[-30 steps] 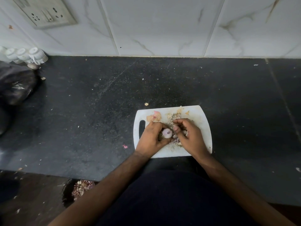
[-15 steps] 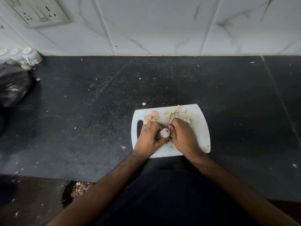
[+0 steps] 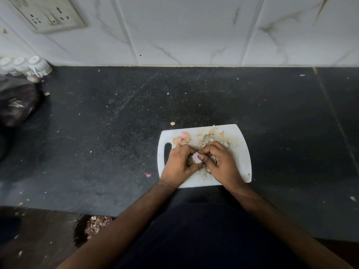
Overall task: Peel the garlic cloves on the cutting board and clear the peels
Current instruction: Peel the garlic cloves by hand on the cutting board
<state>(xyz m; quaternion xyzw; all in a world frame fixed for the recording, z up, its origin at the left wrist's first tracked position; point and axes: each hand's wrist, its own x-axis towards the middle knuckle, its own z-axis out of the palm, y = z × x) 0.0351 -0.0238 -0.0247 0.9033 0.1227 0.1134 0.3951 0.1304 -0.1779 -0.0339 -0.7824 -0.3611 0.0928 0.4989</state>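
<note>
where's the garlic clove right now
In the head view, the garlic clove is pinched between the left hand and right hand, above the cutting board.

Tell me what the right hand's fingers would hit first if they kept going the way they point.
The right hand points left, its fingers already on the garlic clove; just beyond is the left hand holding it.

garlic clove (image 3: 195, 158): mostly covered by the fingers of left hand (image 3: 179, 166) and right hand (image 3: 223, 167); only a pale pink patch shows
cutting board (image 3: 240, 150): middle and near edge hidden under both hands
peels (image 3: 206, 139): partly behind the right hand
black bag (image 3: 16, 103): cut by the left edge
cups (image 3: 23, 65): leftmost one cut by the edge
wall socket (image 3: 48, 15): top cut off
</note>
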